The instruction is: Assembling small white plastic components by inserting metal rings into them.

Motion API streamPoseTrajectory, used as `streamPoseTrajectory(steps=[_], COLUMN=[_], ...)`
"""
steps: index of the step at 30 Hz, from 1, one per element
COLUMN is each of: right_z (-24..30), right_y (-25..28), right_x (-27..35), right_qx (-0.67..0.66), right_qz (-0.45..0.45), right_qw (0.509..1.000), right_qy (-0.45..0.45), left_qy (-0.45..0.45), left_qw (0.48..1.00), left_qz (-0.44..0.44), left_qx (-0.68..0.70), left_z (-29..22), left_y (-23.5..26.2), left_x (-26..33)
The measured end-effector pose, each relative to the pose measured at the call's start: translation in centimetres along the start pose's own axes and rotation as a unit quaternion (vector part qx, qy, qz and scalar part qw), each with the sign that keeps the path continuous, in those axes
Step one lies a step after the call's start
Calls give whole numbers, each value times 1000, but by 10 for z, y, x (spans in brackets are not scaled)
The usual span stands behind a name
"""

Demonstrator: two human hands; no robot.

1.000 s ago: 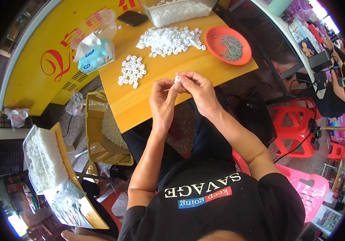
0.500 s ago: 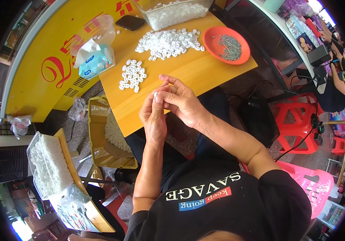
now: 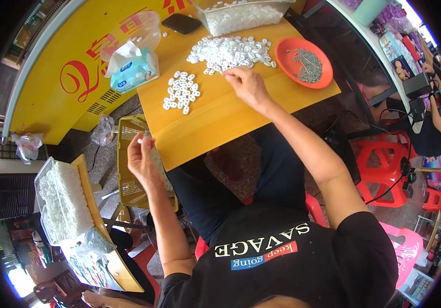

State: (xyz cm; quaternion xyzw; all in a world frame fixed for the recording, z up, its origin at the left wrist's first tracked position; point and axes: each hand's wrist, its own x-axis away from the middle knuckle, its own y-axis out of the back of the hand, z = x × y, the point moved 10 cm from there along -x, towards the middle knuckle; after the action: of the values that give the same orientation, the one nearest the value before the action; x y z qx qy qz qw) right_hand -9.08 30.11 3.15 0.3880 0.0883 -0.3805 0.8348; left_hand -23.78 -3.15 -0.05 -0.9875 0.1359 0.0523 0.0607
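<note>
My left hand (image 3: 141, 156) is raised beside the table's left edge, above a yellow mesh basket (image 3: 128, 177). Its fingertips pinch a small white plastic piece (image 3: 139, 139). My right hand (image 3: 247, 85) reaches across the wooden table (image 3: 215, 123), palm down. Its fingertips rest at the near edge of a big heap of white pieces (image 3: 230, 50), and what they hold is hidden. A smaller cluster of white pieces (image 3: 180, 92) lies to the left on the table. An orange plate (image 3: 288, 51) with small metal parts sits at the right.
A clear tub of white pieces (image 3: 241, 15), a black phone (image 3: 181, 23) and a tissue pack (image 3: 133, 69) sit at the table's far side. A tray of white pieces (image 3: 63, 200) stands lower left. Red stools (image 3: 385, 164) and a pink chair (image 3: 405, 251) are on the right.
Both hands were together over the table's near edge. Now the left has swung down-left over the basket with a white piece, and the right has reached forward to the heap.
</note>
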Motion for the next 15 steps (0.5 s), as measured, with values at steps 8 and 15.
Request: streamPoseTrajectory(steps=[8, 15], right_z=[4, 12], right_y=[-20, -29], right_x=[-24, -21], right_qx=[184, 219], right_qz=[36, 79], right_qw=[982, 971], right_qy=[18, 62], left_qy=[-31, -173], left_qw=[976, 972], left_qz=[-77, -7], left_qx=[-202, -161], left_z=[33, -37], left_y=[83, -19], left_x=[0, 30])
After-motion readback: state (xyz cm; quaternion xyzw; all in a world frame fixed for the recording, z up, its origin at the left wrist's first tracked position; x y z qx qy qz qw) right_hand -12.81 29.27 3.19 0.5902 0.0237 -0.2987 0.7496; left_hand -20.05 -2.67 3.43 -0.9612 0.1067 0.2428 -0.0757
